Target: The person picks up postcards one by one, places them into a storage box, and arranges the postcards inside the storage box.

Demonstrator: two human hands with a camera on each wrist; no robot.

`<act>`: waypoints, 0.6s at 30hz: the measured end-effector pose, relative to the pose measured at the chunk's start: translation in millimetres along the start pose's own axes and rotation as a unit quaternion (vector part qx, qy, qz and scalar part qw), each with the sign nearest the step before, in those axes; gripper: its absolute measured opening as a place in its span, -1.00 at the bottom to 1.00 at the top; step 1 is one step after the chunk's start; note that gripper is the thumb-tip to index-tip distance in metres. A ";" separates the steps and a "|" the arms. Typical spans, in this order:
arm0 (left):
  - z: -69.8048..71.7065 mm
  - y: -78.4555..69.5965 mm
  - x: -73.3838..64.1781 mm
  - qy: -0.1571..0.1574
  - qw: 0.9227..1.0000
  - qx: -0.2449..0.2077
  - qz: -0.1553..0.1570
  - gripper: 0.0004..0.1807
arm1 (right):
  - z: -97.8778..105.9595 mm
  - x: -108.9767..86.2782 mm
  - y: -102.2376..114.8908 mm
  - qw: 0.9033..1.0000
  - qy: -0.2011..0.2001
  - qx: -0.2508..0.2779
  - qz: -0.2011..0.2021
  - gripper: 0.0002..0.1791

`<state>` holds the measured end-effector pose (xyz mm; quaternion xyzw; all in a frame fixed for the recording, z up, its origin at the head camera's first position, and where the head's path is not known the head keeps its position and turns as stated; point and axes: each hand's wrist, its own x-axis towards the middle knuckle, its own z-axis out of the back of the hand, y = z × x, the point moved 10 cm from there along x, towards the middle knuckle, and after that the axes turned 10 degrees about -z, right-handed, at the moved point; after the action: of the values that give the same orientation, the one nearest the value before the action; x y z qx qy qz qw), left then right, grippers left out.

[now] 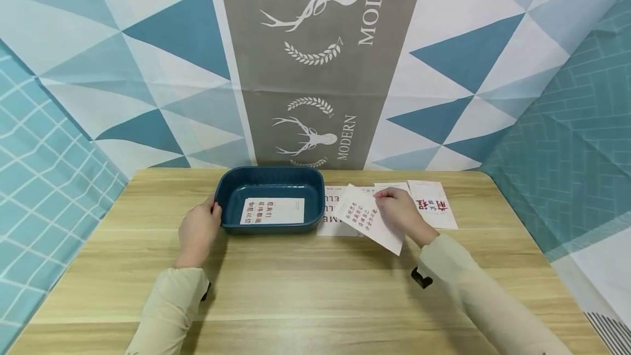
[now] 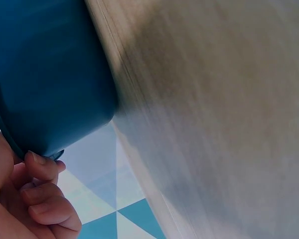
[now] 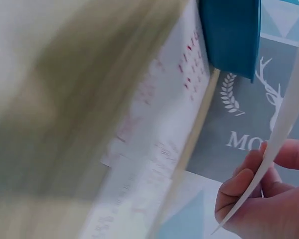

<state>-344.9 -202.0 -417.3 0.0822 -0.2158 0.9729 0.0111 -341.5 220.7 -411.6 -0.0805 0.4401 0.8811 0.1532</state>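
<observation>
A dark blue plastic basin (image 1: 271,229) stands at the back of the table, with a white printed card (image 1: 281,211) lying inside it. My left hand (image 1: 199,229) pinches the basin's left rim between thumb and fingers, as the left wrist view also shows. To the right of the basin, my right hand (image 1: 401,212) pinches a white card (image 1: 367,221) with dark red Chinese writing by its upper right edge. This card is tilted and raised off the table; in the right wrist view the held card (image 3: 276,144) appears edge-on, slightly bent.
Several more printed cards lie on the table right of the basin, among them a card with large letters (image 1: 332,228) partly under the held one and a card with red characters (image 1: 436,207). A patterned cloth (image 1: 315,81) hangs behind the wooden table (image 1: 296,289).
</observation>
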 end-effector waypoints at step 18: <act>1.3 0.2 0.3 -0.011 1.000 0.002 0.001 -0.53 | -12.0 9.8 82.5 0.994 0.036 -0.053 0.093 -0.71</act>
<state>-345.0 -202.8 -416.2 0.0928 -0.2142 0.9723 0.0079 -378.7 166.4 -359.5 -0.0790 0.4039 0.9100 0.0501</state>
